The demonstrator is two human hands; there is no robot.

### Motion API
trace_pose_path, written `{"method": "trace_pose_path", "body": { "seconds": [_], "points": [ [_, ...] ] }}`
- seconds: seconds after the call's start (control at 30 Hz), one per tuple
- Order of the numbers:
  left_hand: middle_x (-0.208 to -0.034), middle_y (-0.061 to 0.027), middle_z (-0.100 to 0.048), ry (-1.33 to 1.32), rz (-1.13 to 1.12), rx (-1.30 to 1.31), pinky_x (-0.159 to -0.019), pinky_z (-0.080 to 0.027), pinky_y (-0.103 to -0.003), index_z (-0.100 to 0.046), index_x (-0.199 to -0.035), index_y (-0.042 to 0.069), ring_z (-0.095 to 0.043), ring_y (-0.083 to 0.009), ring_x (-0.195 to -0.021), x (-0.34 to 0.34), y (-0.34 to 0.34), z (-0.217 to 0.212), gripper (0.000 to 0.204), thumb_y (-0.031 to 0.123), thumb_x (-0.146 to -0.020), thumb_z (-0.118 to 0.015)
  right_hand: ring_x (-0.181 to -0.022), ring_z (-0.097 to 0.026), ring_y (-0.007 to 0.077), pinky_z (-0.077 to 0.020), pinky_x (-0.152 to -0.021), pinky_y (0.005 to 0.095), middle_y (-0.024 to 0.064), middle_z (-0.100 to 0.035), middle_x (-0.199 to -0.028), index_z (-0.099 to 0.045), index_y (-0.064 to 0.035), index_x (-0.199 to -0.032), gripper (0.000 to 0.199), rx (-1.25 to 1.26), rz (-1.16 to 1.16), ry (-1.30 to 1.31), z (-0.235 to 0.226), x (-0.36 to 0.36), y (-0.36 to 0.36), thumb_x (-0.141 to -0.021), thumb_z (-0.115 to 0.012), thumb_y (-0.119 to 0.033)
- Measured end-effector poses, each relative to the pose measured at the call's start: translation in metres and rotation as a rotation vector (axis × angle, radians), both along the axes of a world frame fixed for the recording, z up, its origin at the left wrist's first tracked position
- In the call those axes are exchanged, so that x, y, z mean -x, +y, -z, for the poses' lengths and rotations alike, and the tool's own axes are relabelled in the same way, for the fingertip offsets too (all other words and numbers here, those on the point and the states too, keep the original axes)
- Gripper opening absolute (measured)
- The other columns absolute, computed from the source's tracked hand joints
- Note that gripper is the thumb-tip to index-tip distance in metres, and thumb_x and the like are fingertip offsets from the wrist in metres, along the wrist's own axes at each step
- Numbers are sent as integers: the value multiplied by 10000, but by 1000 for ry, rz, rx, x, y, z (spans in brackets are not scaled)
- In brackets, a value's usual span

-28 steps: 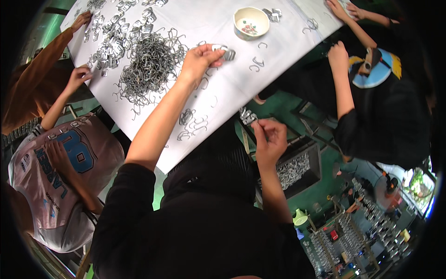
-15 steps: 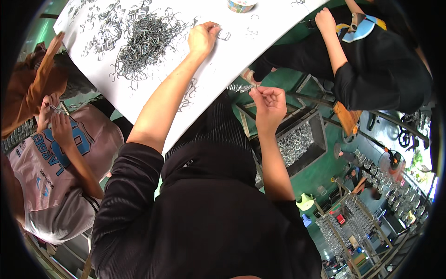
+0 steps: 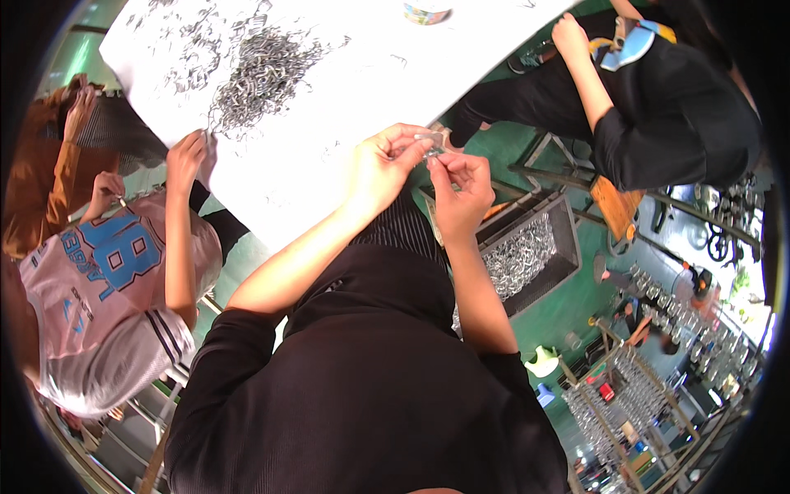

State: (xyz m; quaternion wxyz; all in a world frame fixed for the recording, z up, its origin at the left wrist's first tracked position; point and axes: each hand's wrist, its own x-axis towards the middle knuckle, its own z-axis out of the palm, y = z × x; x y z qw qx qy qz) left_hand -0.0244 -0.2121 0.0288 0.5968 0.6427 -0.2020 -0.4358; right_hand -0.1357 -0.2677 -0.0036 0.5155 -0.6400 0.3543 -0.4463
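Note:
Both my hands meet over the table's near right edge, around a small shiny metal piece. My left hand pinches it from the left with thumb and fingers. From below and to the right, my right hand closes its thumb and fingertips on it too. The fingers partly cover the piece, so its exact shape is unclear. On the white table, a dark heap of bent wire hooks lies beyond my left hand, with small metal pieces scattered left of it.
A crate of shiny metal parts stands below the table, right of my right forearm. A co-worker's hand touches the table's left edge. Another person in black is at the far right. A patterned tub sits at the table's far side.
My left hand has come back from the tabletop to meet my right hand. My right hand has shifted slightly left. The co-worker at left has reached a hand to the table edge.

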Motion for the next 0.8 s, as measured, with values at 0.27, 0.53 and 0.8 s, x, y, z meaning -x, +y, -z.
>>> {"method": "trace_pose_path", "body": {
  "seconds": [0.27, 0.53, 0.8],
  "points": [
    [-921, -88, -674, -415, -34, 69, -724, -496, -261, -694, -953, 51, -631, -137, -784, 9, 10, 15, 149, 43, -808, -662, -728, -630, 119, -508, -567, 216, 89, -638, -883, -521, -25, -871, 194, 91, -118, 109, 20, 9, -2, -783, -689, 18],
    [-912, -79, -675, -449, 61, 51, -749, -514, -299, -700, -927, 61, -652, -194, -839, 1, 32, 40, 140, 46, -790, -681, -681, -602, 184, -469, -587, 286, 69, -607, -837, -594, -35, -928, 92, 167, -344, 366, 36, -29, -69, -847, -621, -69],
    [-896, -79, -657, -409, 132, 61, -751, -512, -340, -687, -910, 58, -630, -258, -861, -1, 36, 41, 118, 64, -793, -672, -811, -607, 257, -494, -689, 363, 64, -560, -961, -663, -188, -1058, 278, 666, -721, 620, 62, -189, -88, -837, -562, -55]
  ]
}}
